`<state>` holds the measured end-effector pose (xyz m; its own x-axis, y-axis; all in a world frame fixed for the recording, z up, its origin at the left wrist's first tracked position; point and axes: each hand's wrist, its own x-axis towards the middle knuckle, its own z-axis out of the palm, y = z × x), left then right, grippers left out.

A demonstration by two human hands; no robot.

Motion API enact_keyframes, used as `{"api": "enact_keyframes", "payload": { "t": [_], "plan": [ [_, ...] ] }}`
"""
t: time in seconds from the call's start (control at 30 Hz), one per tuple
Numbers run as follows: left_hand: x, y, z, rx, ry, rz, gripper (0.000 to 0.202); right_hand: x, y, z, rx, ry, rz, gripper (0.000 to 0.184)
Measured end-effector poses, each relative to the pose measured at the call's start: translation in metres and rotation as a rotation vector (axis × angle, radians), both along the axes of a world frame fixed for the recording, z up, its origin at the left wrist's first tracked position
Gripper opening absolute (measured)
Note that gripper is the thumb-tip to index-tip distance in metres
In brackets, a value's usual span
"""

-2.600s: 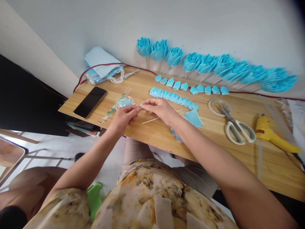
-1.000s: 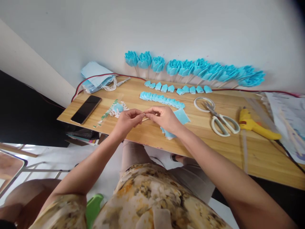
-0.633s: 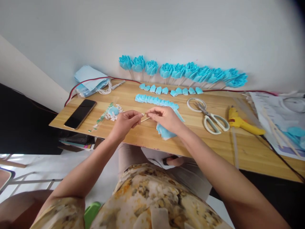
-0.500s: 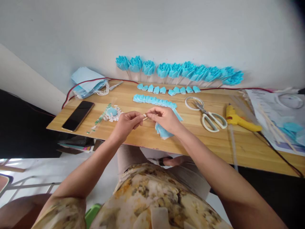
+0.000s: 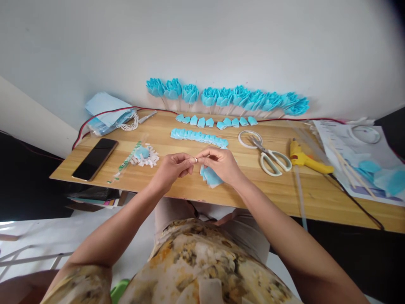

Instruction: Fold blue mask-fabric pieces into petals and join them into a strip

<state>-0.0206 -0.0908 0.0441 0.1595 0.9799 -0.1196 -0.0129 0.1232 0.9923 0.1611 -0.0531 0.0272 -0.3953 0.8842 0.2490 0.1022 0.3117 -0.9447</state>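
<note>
My left hand (image 5: 172,167) and my right hand (image 5: 222,164) meet fingertip to fingertip above the near edge of the wooden table (image 5: 196,185). Both are closed in a pinch on a small white piece (image 5: 195,159) held between them. The thin wooden stick is not visible between the fingers. Beneath my right hand lies a small pile of blue squares (image 5: 210,177). Just beyond the hands runs a row of overlapping folded blue petals (image 5: 198,136). A second row of separate blue petals (image 5: 215,122) lies behind it.
Blue paper flowers (image 5: 221,96) lean along the wall. A tape ring (image 5: 249,138), white scissors (image 5: 274,158) and a yellow glue gun (image 5: 305,159) lie to the right. To the left are white paper scraps (image 5: 144,156), a phone (image 5: 95,153) and face masks (image 5: 110,114).
The view has swung right, so the table sits lower and further left. My hands have come nearer the table's front edge, and the stick seen between my fingers no longer shows.
</note>
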Motion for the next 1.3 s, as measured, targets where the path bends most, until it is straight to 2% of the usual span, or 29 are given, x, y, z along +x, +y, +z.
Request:
{"api": "enact_keyframes", "payload": {
  "t": [0.2, 0.47, 0.77, 0.83, 0.97, 1.03, 1.3],
  "plan": [
    [0.002, 0.006, 0.004, 0.075, 0.119, -0.028, 0.03, 0.005, 0.001, 0.005, 0.16, -0.029, -0.029, 0.009],
    [0.005, 0.011, 0.003, 0.239, 0.355, -0.004, 0.028, 0.011, 0.009, 0.001, 0.396, -0.17, -0.025, 0.019],
    [0.012, 0.016, -0.009, 0.544, 0.594, 0.079, 0.026, 0.014, 0.006, 0.002, 0.39, -0.259, -0.079, 0.015],
    [0.012, 0.016, -0.01, 0.521, 0.533, 0.077, 0.025, 0.014, 0.003, 0.001, 0.334, -0.235, -0.115, 0.012],
    [0.013, 0.014, -0.011, 0.284, 0.265, 0.061, 0.026, 0.012, 0.002, -0.004, -0.026, -0.014, -0.152, 0.013],
    [0.014, 0.014, -0.01, 0.194, 0.177, 0.065, 0.027, 0.011, 0.002, -0.005, -0.152, 0.056, -0.139, 0.015],
    [0.019, 0.019, -0.011, 0.0, 0.005, 0.037, 0.031, 0.01, 0.0, -0.003, -0.203, 0.077, -0.144, 0.015]
  ]
}}
